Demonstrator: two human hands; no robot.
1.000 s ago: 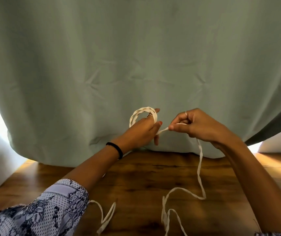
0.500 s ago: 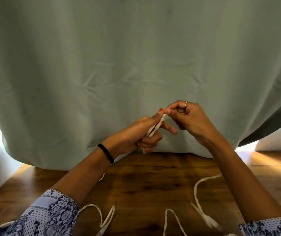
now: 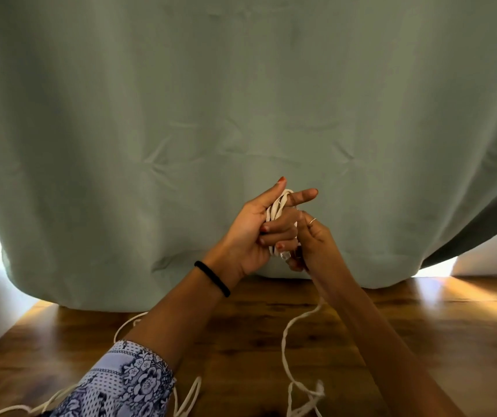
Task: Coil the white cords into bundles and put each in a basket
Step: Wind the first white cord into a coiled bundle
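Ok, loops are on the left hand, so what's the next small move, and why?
Probably one more wrap: the right hand should bring the cord up and over the coil held in the left hand. A long loose tail trails onto the wooden table, so the bundle isn't finished.

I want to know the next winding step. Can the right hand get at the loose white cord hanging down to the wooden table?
Probably yes. The right hand already sits by the coil on the left hand, and the loose white cord trails from under it to the wooden table, nothing between.
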